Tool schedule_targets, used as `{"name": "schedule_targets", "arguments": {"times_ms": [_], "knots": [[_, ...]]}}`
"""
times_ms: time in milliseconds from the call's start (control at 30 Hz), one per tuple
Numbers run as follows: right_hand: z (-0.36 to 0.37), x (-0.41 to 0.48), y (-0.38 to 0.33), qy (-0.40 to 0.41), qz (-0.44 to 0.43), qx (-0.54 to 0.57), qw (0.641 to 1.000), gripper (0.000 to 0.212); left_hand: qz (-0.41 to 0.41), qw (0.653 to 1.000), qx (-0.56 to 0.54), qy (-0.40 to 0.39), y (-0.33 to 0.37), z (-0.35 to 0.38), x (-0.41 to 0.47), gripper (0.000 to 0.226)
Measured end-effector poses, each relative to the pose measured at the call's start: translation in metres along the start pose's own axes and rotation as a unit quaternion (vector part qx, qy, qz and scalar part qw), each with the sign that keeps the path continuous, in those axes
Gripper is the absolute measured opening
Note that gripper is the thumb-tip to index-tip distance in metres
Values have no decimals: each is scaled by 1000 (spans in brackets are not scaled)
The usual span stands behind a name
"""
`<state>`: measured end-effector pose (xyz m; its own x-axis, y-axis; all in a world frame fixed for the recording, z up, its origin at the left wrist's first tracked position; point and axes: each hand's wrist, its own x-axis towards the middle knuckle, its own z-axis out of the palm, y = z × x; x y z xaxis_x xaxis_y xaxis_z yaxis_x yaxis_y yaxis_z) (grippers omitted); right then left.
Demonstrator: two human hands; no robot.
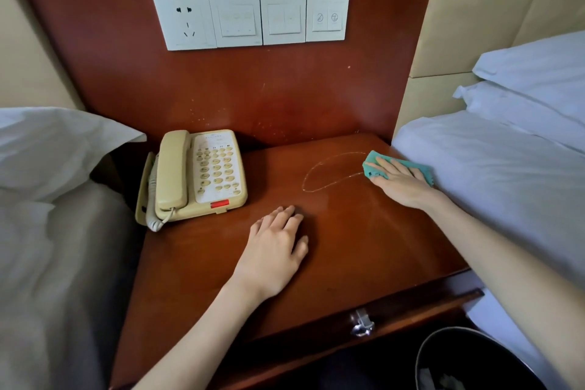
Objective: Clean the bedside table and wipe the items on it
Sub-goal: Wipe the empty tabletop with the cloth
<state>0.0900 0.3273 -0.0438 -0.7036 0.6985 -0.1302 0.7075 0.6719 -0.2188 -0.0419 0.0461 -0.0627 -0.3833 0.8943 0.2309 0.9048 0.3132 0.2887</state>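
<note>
I find a hotel guest room: a desk (pixel 348 247) stands between the left bed (pixel 47 263) and the right bed (pixel 490 174), both in white linen, carrying a corded telephone (pixel 202 174); switch plates (pixel 281 17) and a socket (pixel 185 22) line the wall panel (pixel 285 95).

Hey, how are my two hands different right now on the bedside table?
The left hand lies bare on the wood; the right hand presses a green cloth. The left hand sits nearer the front, close to the telephone; the right hand reaches farther back along the right edge of the bedside table, next to the bed. Both are palm down with uncurled fingers.
</note>
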Motion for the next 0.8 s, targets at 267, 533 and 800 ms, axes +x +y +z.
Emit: {"name": "schedule_targets", "arguments": {"times_ms": [267,533,800], "knots": [[-7,49,-9,5,28,1,1000,54,2,1000,5,6,-2,2,0,50],[-14,73,-15,6,48,4,999,58,3,1000,2,8,-4,3,0,50],[-12,65,-18,15,27,-15,999,54,-1,1000,-8,4,-4,3,1,50]]}}
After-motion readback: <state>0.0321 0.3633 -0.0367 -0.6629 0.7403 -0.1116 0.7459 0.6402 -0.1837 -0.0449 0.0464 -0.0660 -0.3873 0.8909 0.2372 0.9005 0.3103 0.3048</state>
